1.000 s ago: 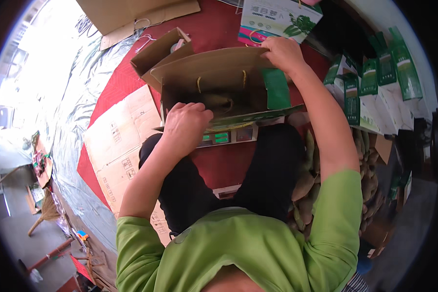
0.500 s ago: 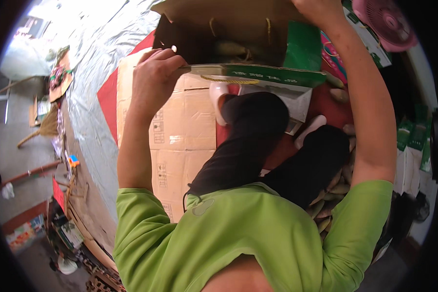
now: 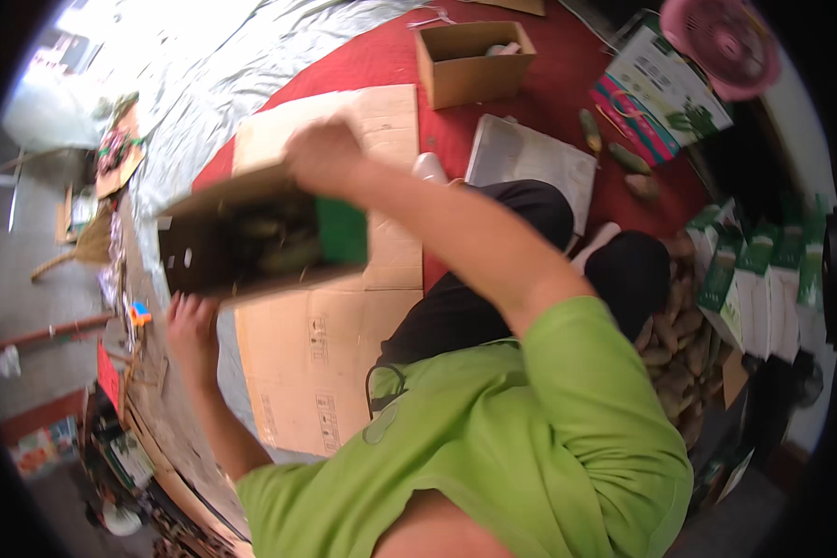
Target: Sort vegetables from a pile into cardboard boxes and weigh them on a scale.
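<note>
An open cardboard box (image 3: 342, 232), brown inside with a green flap, is held tilted toward me over flattened cardboard on my left. Inside it lie several long, greenish-brown roots or vegetables (image 3: 293, 246), blurred and too dim to name. My left hand (image 3: 193, 324) is closed on the near left edge of the box, fingertips over the rim. At the far edge my right hand (image 3: 325, 156), smeared by motion, grips the rim, its arm stretched across my body.
Flattened cardboard (image 3: 298, 363) lies by my legs. Beyond stand a small open brown box (image 3: 474, 79) and a flat white box (image 3: 530, 167) on the red mat. To the right are a pink fan (image 3: 724, 46), green-white boxes (image 3: 753, 288) and piled tubers (image 3: 674, 353).
Both hands have swung the box from far ahead to my left and nearer. The small brown box and the flat white box, largely hidden before, now show.
</note>
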The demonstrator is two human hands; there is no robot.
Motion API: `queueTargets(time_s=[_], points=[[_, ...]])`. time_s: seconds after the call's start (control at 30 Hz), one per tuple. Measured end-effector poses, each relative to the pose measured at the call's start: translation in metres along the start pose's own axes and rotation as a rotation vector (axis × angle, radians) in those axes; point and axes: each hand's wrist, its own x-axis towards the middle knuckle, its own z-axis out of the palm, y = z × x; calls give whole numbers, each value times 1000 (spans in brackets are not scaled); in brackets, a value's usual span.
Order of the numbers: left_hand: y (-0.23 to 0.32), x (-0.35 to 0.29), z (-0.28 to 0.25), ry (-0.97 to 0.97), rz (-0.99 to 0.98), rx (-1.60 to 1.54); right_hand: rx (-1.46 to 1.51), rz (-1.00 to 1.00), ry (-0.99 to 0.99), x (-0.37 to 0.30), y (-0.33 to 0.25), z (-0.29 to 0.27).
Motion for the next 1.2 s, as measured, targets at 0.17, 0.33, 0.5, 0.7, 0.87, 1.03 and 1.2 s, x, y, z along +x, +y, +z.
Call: queueTargets(time_s=[0.17, 0.33, 0.5, 0.7, 0.87, 1.03, 1.2], points=[[-36, -100, 55, -75, -5, 102, 169, 60, -354, -37, -65, 97], [-73, -139, 114, -296, -4, 68, 470, 30, -599, -103, -133, 131], [-63, -70, 84, -766, -103, -9, 462, -156, -692, -90, -115, 135], [56, 28, -2, -356, -156, -230, 648, 26, -211, -76, 1, 9], [188, 143, 11, -121, 277, -796, 543, 240, 514, -172, 172, -127], [342, 201, -31, -127, 723, -1039, 258, 710, 779, -335, 274, -238], [439, 221, -22, -437, 920, -1157, 115, 1167, 894, -508, 331, -296]])
